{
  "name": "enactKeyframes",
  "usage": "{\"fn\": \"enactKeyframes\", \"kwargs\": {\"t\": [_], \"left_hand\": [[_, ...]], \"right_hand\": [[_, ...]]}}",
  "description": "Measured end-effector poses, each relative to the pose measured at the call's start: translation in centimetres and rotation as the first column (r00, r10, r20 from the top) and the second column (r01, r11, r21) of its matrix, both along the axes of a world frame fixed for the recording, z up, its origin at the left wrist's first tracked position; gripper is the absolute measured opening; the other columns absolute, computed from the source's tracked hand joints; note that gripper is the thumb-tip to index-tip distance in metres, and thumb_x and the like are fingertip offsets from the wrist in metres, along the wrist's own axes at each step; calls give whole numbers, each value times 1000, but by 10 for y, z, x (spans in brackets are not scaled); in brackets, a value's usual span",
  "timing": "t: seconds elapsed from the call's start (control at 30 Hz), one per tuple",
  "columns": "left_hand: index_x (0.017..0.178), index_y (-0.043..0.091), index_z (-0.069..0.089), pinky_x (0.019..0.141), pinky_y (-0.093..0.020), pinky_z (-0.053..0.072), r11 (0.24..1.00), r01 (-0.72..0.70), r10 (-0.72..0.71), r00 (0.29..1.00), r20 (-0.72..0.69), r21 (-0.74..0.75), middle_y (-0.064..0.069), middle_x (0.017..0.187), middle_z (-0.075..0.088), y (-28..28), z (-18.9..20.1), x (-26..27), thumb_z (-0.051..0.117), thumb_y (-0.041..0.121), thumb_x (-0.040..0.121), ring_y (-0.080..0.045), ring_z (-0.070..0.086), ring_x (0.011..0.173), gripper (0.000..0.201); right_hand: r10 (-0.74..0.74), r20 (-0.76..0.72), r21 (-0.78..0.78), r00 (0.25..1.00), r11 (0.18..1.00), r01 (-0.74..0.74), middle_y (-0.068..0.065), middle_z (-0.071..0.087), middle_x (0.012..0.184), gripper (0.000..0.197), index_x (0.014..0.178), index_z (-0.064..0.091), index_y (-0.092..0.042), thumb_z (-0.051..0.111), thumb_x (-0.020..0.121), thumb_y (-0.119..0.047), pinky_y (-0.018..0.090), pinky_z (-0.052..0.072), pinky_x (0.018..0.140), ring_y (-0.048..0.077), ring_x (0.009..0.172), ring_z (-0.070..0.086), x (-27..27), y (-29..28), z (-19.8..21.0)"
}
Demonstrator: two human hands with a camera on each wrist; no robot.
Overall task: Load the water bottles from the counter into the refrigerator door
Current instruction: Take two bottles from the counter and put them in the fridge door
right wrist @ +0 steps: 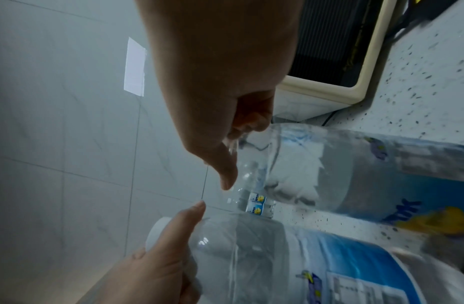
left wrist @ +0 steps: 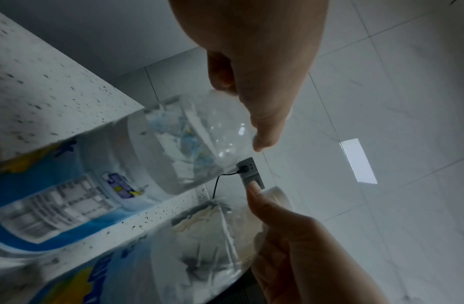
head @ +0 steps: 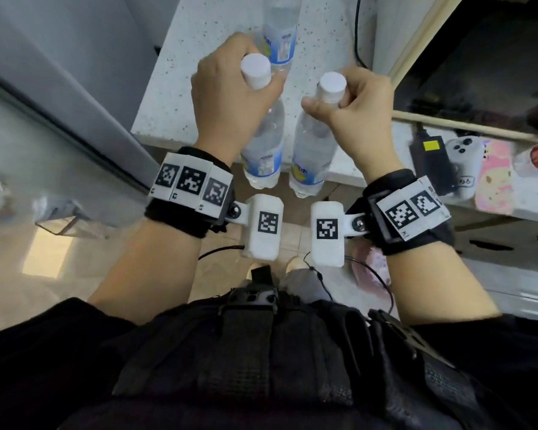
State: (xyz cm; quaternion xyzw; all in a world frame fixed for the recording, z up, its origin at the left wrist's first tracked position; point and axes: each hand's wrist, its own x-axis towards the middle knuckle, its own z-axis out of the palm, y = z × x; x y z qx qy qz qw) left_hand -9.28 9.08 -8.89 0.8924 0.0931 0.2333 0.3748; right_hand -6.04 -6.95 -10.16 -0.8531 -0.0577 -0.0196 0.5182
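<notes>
Clear plastic bottles, white caps, blue-and-yellow labels. Left hand [head: 230, 97] is curled round the neck of one water bottle [head: 263, 144] just under the cap; right hand [head: 354, 110] holds a second water bottle [head: 311, 150] the same way, thumb and fingers clenched at the neck. Both bottles hang upright, side by side but not touching, their bases out past the near edge of the speckled surface [head: 180, 88]. A third bottle [head: 280, 35] stands on the surface beyond the left hand; the right wrist view shows small labelled bottles further back, count unclear.

Step in hand, as I judge it: pick-up done for this pair, carry to the refrigerator not yet begun. A grey panel [head: 59, 88] at the left may be the refrigerator; no open door or door shelf is in view.

Next move calls for turning toward the door, keeping both bottles vertical, and lowering each into the shelf base-first. If the door is closed, one hand must be freed first. Neck grips let the bottles swing, so go slowly.
</notes>
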Motion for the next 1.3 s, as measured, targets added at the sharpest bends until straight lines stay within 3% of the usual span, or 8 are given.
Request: {"fn": "enactKeyframes", "kwargs": {"t": [0.23,0.43,0.57,0.67,0.77,0.83,1.07,1.3], "left_hand": [[80,8,56,64,-33,44,998,-52,52,999,-12,-30,-4,75,62,10,3,-87,74,35,72,-27,57,73,33],[83,6,57,64,-33,42,977,-214,214,975,53,-2,-8,77,64,30,3,-175,72,35,74,-26,58,73,34],[80,6,57,61,-23,31,948,-320,319,947,37,0,3,71,54,56,3,-229,71,33,74,-16,48,67,31],[78,7,58,65,-31,40,912,-411,411,912,5,-9,-1,71,58,80,2,-264,70,30,71,-27,55,71,27],[75,7,57,64,-39,47,883,-468,468,883,30,-24,-12,73,66,118,1,-298,69,29,69,-33,57,71,25],[74,8,57,63,-37,46,874,-485,486,872,56,-29,-11,73,66,152,1,-323,70,30,70,-30,58,70,26],[75,4,54,60,-24,35,899,-438,435,894,102,2,1,68,55,277,8,-393,73,27,71,-17,48,62,30],[77,6,55,61,-26,33,854,-519,513,852,106,31,8,71,52,372,7,-415,72,30,72,-17,52,67,30]], "right_hand": [[203,-21,-6,979,979,-203,-13,51,59,25,80,63,-11,81,68,-23,15,37,53,-4,50,40,-69,23,11],[328,84,11,941,944,-330,-17,50,61,25,81,62,-14,80,67,-25,12,34,54,-7,49,41,-133,45,14],[486,84,-49,870,874,-484,-20,42,52,22,70,59,-20,80,66,-27,9,29,48,-5,46,40,-172,76,25],[594,23,-83,804,803,-590,-16,39,38,39,51,45,-25,81,64,-27,11,25,44,1,42,34,-199,112,28],[651,-8,-95,759,755,-649,-13,35,47,34,57,55,-9,83,63,-26,13,22,44,2,42,30,-228,156,25],[670,-19,-100,742,738,-668,-10,35,49,33,62,59,-4,83,64,-26,14,22,44,2,42,29,-250,190,24],[697,40,-68,716,717,-694,-12,32,51,33,57,50,-15,80,65,-26,13,22,44,2,43,29,-310,322,24],[620,176,47,765,771,-635,-5,43,61,33,70,62,-4,76,65,-33,18,25,52,3,55,28,-332,421,29]]}}
